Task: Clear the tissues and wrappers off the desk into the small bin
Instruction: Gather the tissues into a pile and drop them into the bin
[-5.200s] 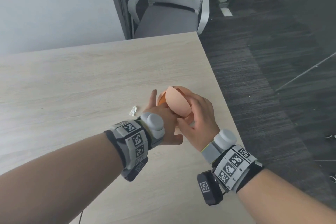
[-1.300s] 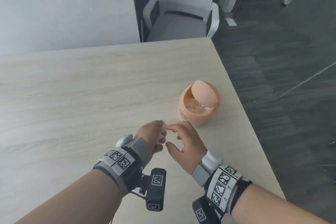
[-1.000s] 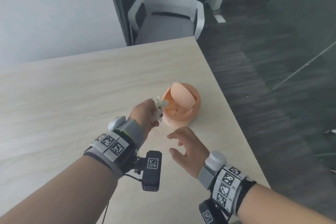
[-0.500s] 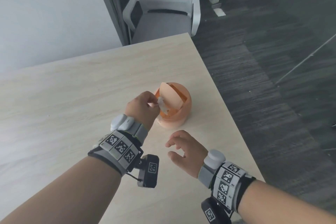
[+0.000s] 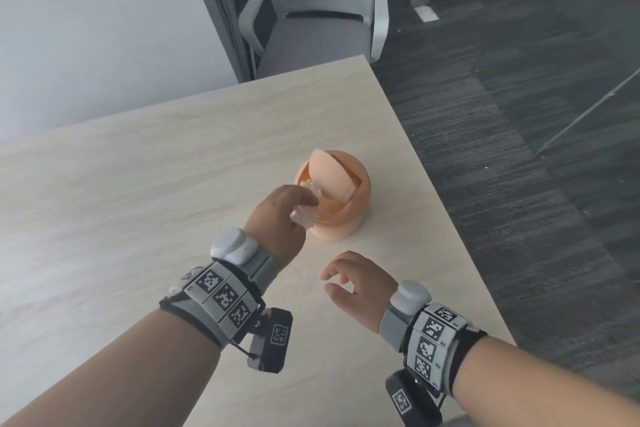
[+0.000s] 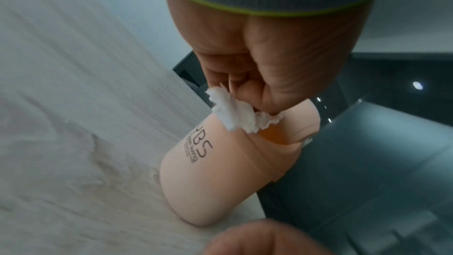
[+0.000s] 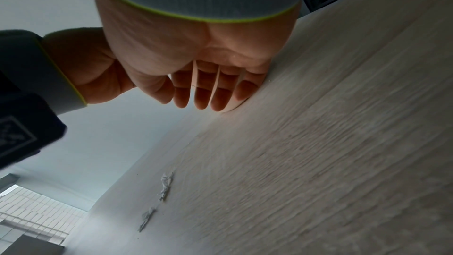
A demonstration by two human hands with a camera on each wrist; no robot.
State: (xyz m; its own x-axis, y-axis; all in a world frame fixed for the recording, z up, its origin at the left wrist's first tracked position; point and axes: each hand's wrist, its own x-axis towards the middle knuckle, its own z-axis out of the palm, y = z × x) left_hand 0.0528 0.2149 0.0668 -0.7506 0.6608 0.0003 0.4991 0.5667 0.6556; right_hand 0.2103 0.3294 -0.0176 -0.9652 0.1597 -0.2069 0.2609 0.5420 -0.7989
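1. While pinched by the left hand [image 5: 277,218], the tissue [image 6: 232,111] is held at the bin [image 5: 341,215] mouth, directly over the tilted lid [image 5: 334,173].
2. Nothing is held by the right hand [image 5: 356,288], loosely spread nearer the body, well short of the bin.

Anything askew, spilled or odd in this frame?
Nothing spilled or damaged. The bin stands upright, its swing lid tipped open as the left hand pushes a tissue in. Two scraps remain on the desk.

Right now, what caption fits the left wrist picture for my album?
Left hand pinches a white tissue at the peach bin opening on the desk.
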